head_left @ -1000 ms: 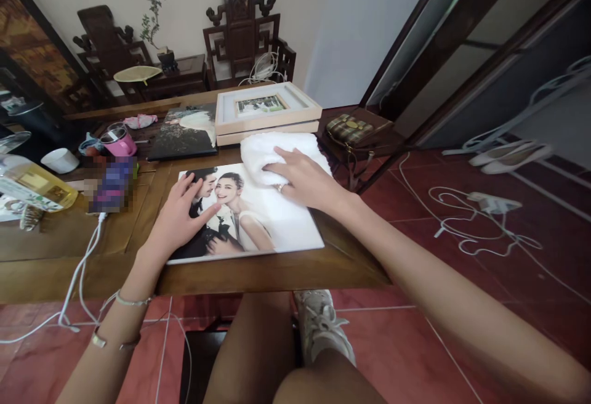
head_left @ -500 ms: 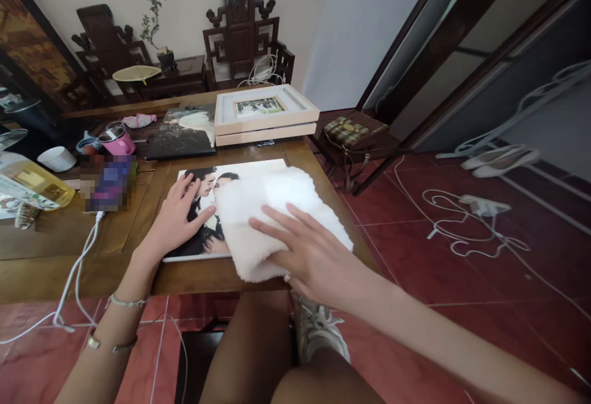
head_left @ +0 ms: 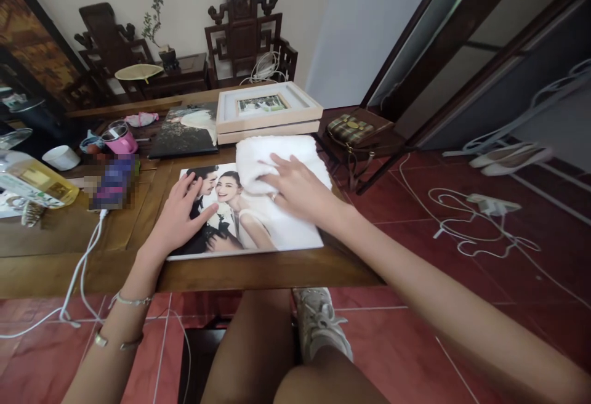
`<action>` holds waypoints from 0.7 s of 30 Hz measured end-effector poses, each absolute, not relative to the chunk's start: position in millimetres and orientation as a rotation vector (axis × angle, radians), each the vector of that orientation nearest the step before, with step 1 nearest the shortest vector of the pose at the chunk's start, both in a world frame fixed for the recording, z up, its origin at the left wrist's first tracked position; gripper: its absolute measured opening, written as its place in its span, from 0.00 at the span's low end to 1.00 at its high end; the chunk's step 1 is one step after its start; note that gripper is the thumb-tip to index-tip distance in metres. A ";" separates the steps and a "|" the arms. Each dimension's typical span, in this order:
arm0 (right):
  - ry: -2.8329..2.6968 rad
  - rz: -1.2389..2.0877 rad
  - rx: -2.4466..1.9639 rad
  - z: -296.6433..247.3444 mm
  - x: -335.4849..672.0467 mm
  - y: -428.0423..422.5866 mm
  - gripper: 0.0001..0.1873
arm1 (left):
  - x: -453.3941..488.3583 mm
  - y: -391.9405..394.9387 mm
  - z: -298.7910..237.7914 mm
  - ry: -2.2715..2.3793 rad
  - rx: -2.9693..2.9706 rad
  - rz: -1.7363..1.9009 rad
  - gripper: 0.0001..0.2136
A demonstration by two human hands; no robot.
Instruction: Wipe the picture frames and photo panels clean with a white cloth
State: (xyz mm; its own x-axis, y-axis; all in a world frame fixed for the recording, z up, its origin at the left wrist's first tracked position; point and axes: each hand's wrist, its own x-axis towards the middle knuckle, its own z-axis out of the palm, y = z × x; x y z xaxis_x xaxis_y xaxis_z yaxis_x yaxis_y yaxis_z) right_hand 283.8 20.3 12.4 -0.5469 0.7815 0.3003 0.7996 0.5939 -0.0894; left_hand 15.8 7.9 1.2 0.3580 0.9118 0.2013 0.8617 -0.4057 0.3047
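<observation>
A large photo print of a couple (head_left: 240, 222) lies flat on the wooden table (head_left: 258, 268) near its front edge. My left hand (head_left: 178, 219) rests flat on the print's left part, fingers spread. My right hand (head_left: 295, 191) presses flat on a white fluffy towel (head_left: 258, 154) that covers the print's far right corner. A ring shows on one finger of that hand.
Behind the towel stands a stack of pale framed pictures (head_left: 268, 111), with a dark photo print (head_left: 187, 130) to its left. A pink mug (head_left: 119, 140), a white bowl (head_left: 60, 157) and a yellow bottle (head_left: 39, 183) sit at left. White cables (head_left: 480, 225) lie on the red floor.
My right hand has slid the towel from the print's near right part back up to its far right corner. The left hand has stayed in place.
</observation>
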 end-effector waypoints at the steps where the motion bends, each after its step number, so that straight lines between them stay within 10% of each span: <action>1: -2.524 -0.080 -1.283 12.6 283.4 4.4 0.23 | 16.5 7.8 1.3 1.626 2.457 0.513 0.33; 9: -2.563 -0.013 -1.083 15.0 279.4 -96.7 0.16 | 14.7 11.2 -3.6 1.618 2.484 0.534 0.28; 21: -2.430 -0.004 -1.432 8.9 294.2 21.3 0.24 | 10.4 11.4 -6.0 1.599 2.539 0.540 0.28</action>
State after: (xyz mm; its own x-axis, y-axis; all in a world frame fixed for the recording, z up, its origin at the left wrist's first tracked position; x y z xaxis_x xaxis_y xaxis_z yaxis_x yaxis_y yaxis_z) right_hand 294.2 21.3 8.9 -0.4465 0.8519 0.2736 0.8529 0.4977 -0.1577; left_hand 10.4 11.4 -6.0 0.3884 0.8881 0.2459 0.8554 -0.4467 0.2622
